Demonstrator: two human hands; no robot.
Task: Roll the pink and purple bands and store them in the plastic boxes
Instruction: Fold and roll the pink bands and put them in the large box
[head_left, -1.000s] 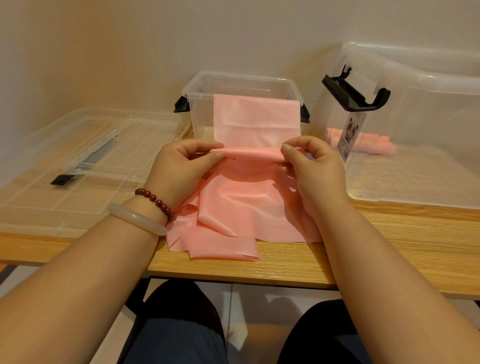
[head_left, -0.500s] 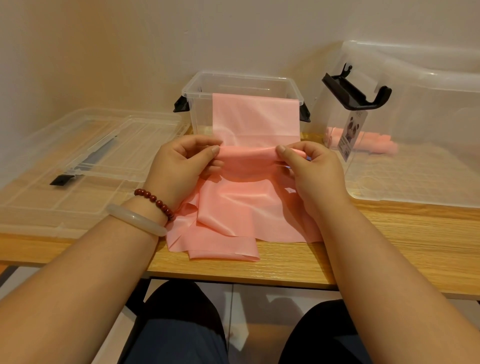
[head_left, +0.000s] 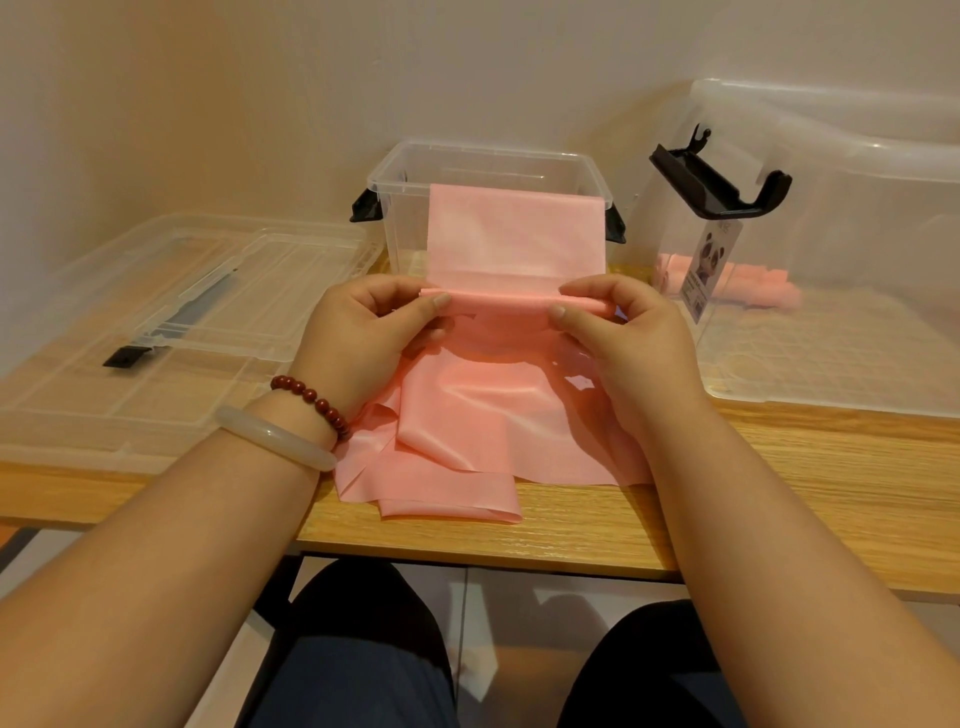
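Observation:
A long pink band (head_left: 514, 234) hangs over the front rim of a small clear plastic box (head_left: 483, 156) with black latches. Below the box its end is wound into a thin roll. My left hand (head_left: 363, 338) pinches the roll's left end and my right hand (head_left: 628, 338) pinches its right end, both thumbs on top. More of the band lies crumpled on the wooden table (head_left: 779, 493) under my hands. Rolled pink bands (head_left: 753, 283) lie inside the large clear box (head_left: 841, 260) at the right. No purple band is visible.
A clear lid (head_left: 171, 322) with a black clip lies flat at the left. The large box's black handle (head_left: 719, 182) sticks up beside the small box, above a panda label. A wall closes the back. My knees show below the table's front edge.
The roll was lifted slightly toward the box, then came back down a little. My fingers have shifted along it; both hands stay at its ends.

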